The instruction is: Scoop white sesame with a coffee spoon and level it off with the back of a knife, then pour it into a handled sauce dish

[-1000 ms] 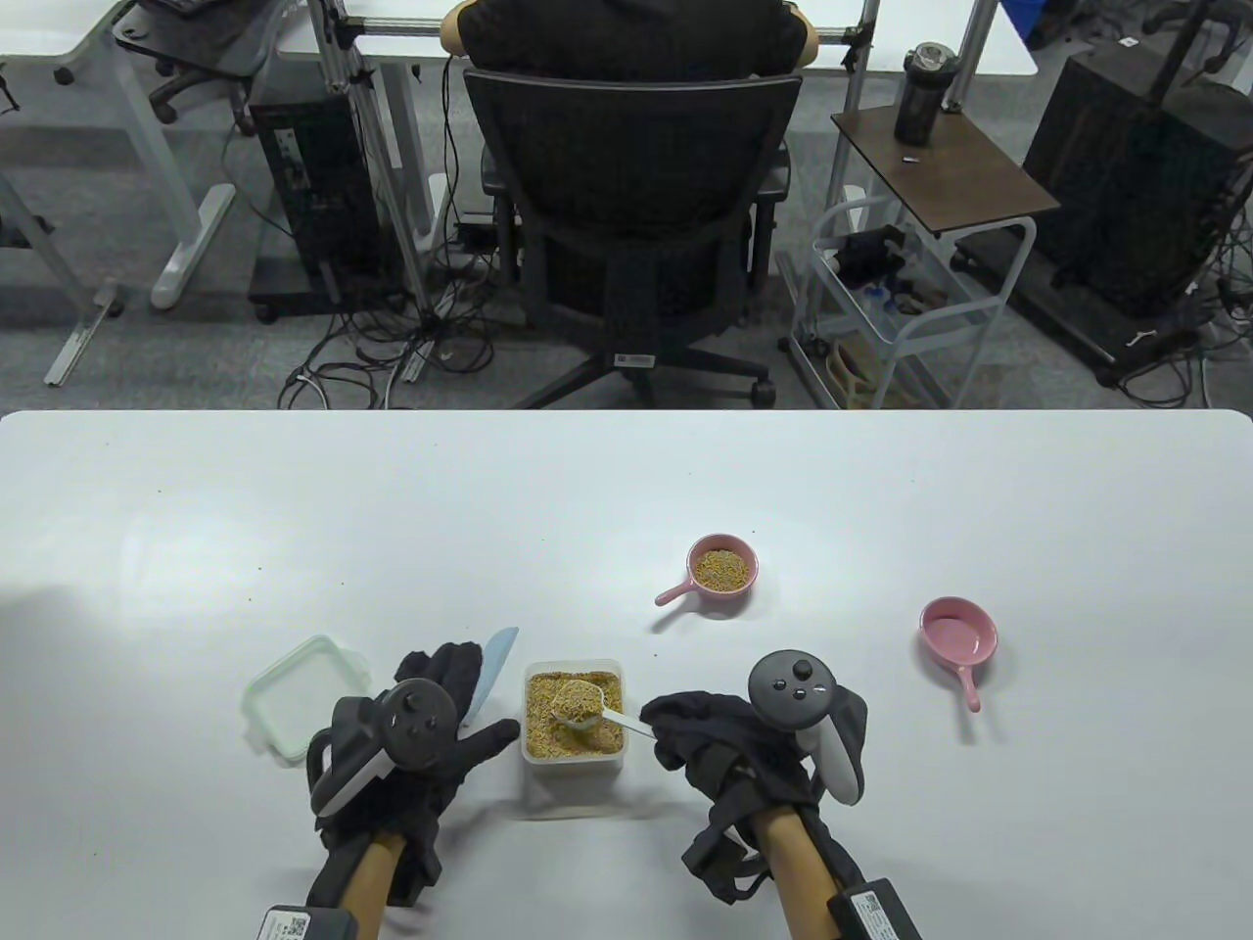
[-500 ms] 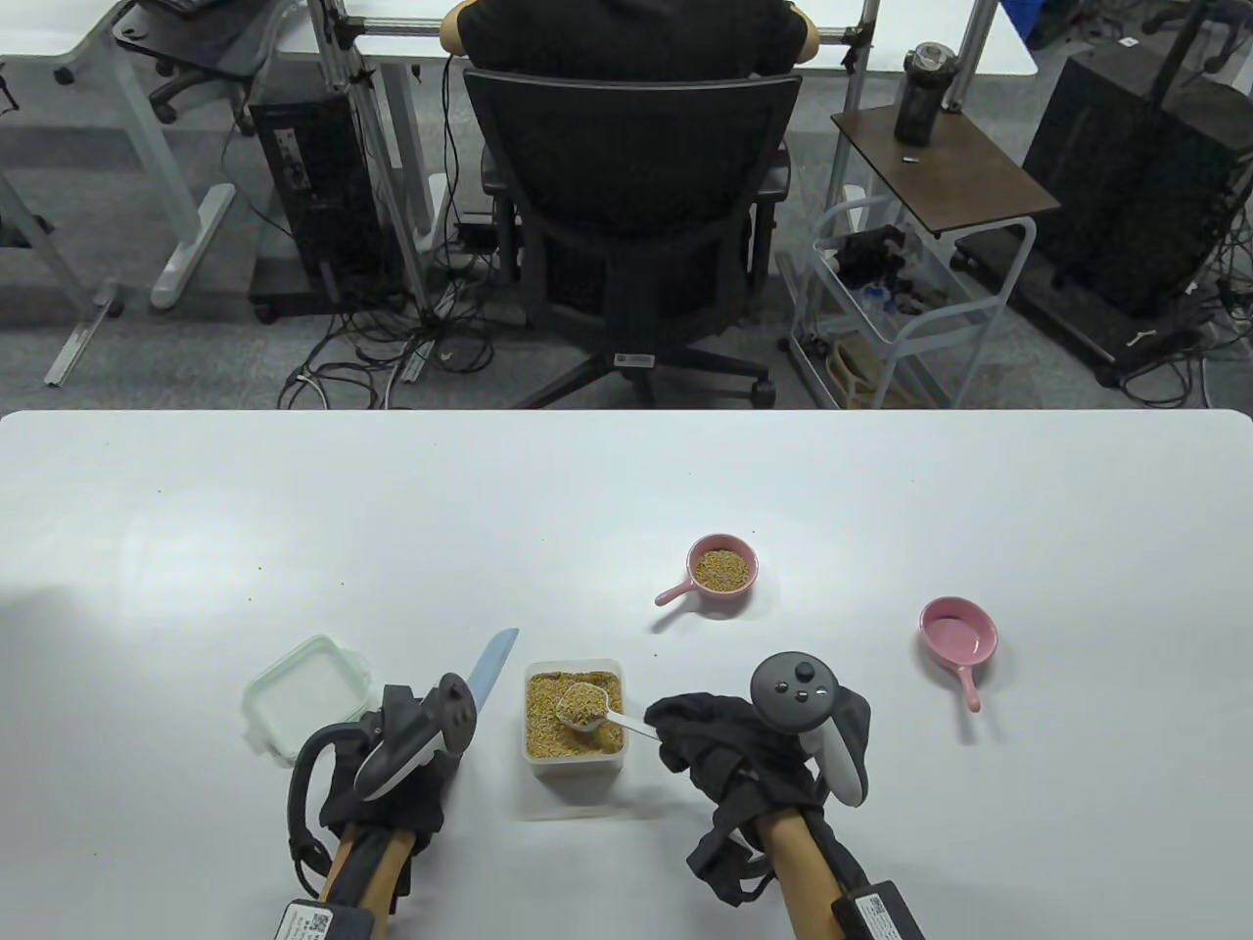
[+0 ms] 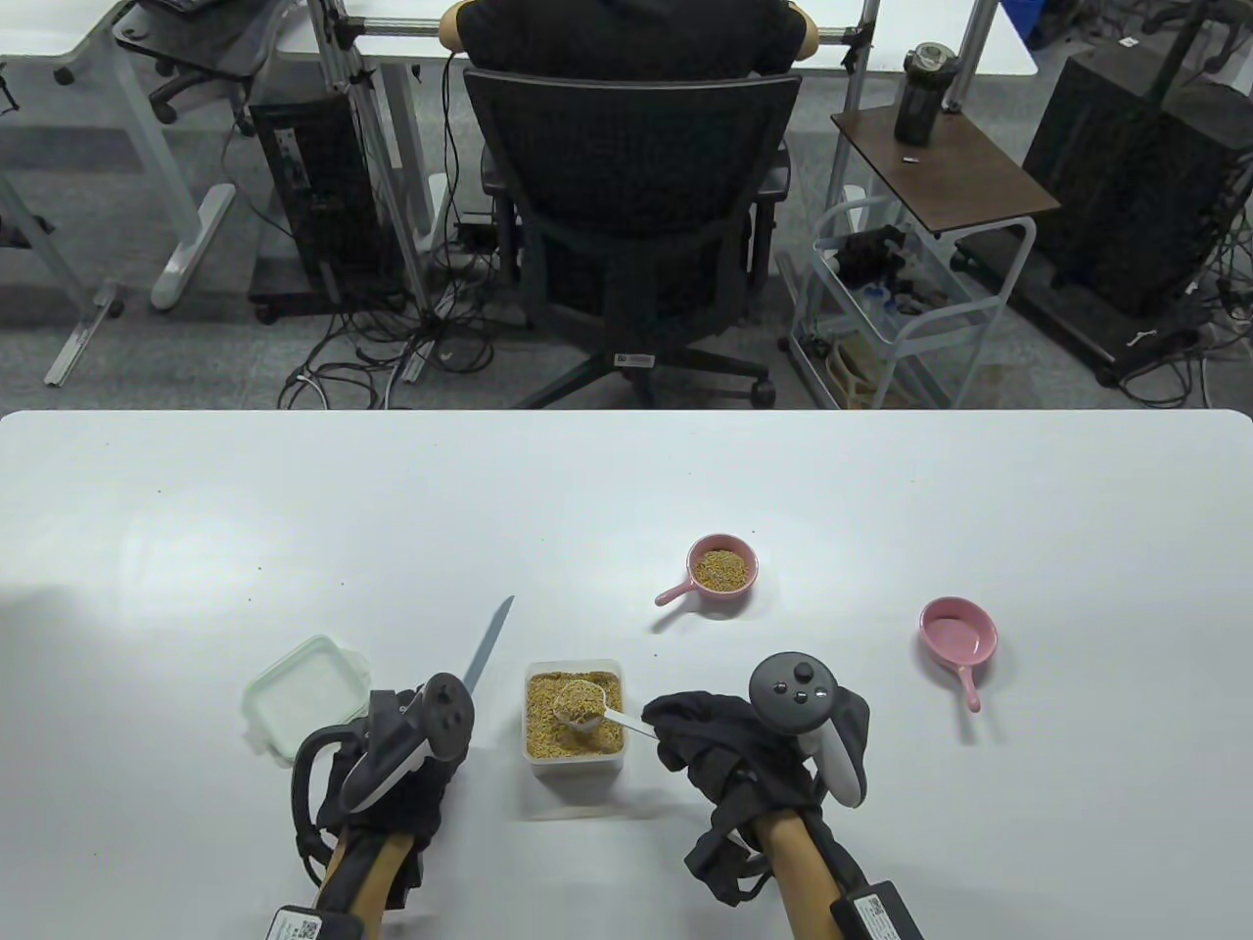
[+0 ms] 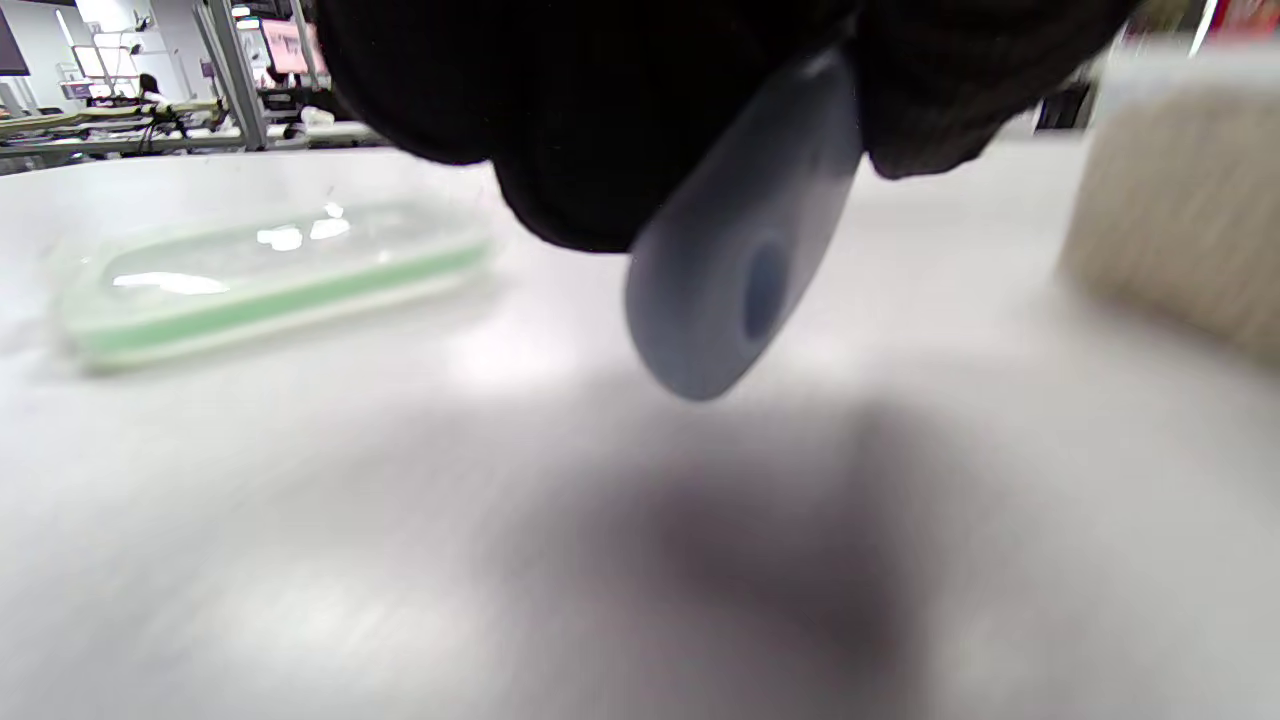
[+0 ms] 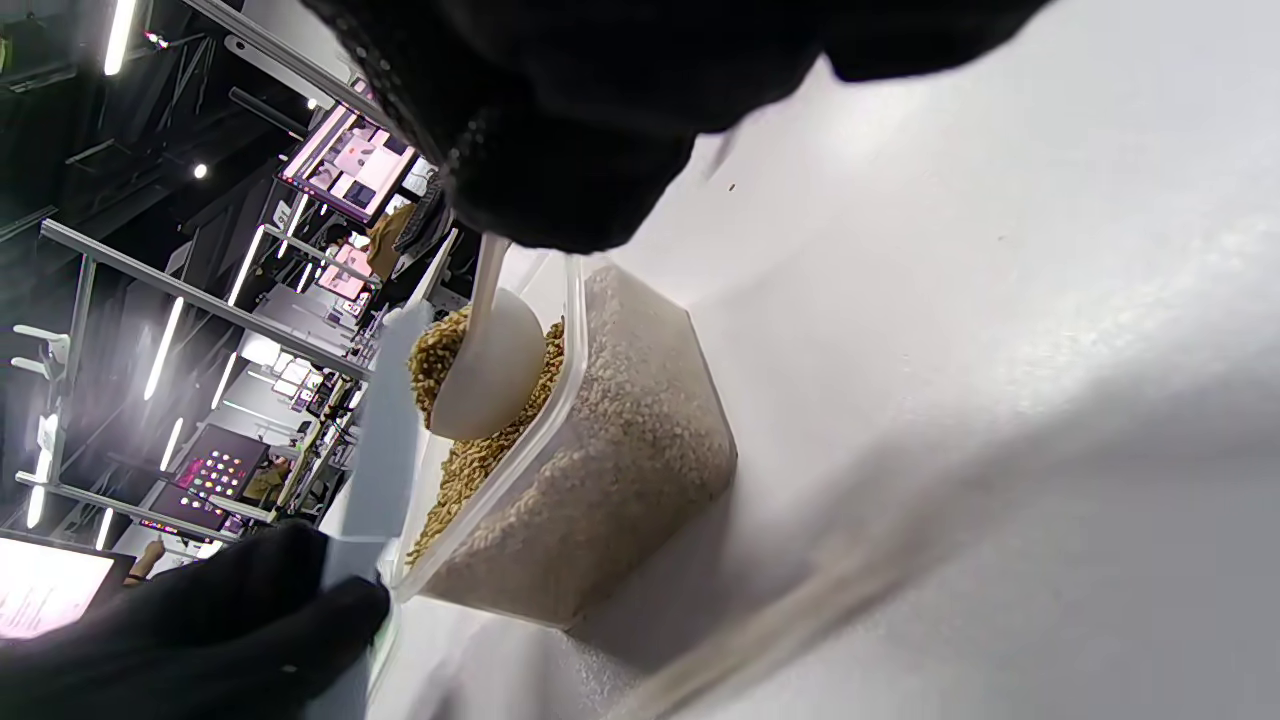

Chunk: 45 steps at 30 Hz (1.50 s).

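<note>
The spoon (image 3: 584, 707) is small and white, with a round bowl heaped with tan sesame (image 3: 580, 697) and a thin straight handle. It is held just above the tub (image 3: 575, 767), a clear square container filled with the same seed, near the front middle of the bench (image 3: 626, 490). The spoon's long axis runs from the bowl, at left and slightly far, to the handle end at right and near, where the right hand (image 3: 724, 749) pinches it with curled fingers. The knife (image 3: 487, 644) has a pale blue blade that shows nearly edge-on as a thin line; its long axis runs from the left hand (image 3: 392, 774) up and to the right, tip pointing away from the person, just left of the tub. The left hand grips the handle, and the rounded butt end with a hole sticks out below the fingers in the left wrist view. Against the frame half a second ago, the blade has rolled from showing its flat face to showing its edge, and the tip reaches farther out; the spoon and right hand have barely moved. A clear lid (image 3: 303, 695) with a green seal lies left of the left hand. A pink dish (image 3: 722, 570) holding seed sits beyond the tub to the right, and a second pink dish (image 3: 957, 632) lies farther right.
</note>
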Available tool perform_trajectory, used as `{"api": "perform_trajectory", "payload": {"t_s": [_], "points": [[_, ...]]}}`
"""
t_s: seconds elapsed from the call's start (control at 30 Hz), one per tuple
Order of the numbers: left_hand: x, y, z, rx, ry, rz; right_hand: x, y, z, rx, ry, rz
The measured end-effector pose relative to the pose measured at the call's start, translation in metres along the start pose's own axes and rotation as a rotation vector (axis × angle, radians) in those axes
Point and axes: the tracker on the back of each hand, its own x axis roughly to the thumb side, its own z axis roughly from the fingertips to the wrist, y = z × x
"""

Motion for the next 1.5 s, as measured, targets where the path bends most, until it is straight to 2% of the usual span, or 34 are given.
{"api": "perform_trajectory", "payload": {"t_s": [0.13,0.17,0.27,0.37,0.47,0.53,0.67,0.87,1.5], "points": [[0.005,0.018,0.014,0.147,-0.101,0.127,0.0,0.0,0.0,0.001,-0.001,0.001],[0.007,0.02,0.017,0.155,-0.14,0.16,0.0,0.0,0.0,0.001,-0.001,0.001],[0.015,0.024,0.022,0.127,-0.237,0.254,0.001,0.0,0.0,0.001,-0.004,0.004],[0.023,0.022,0.024,0.043,-0.327,0.332,0.001,0.001,0.0,-0.001,-0.004,0.009],[0.032,0.021,0.025,-0.019,-0.375,0.345,0.001,0.0,0.0,-0.003,-0.006,0.012],[0.037,0.021,0.027,-0.021,-0.393,0.328,0.001,0.0,0.0,-0.005,-0.008,0.011],[0.046,0.02,0.031,-0.029,-0.405,0.251,0.001,0.0,0.0,-0.008,-0.011,0.012],[0.051,0.018,0.032,-0.027,-0.382,0.232,0.002,0.0,0.0,-0.013,-0.016,0.035],[0.036,0.012,0.021,-0.022,-0.283,0.202,0.003,-0.002,0.001,-0.01,-0.026,0.041]]}}
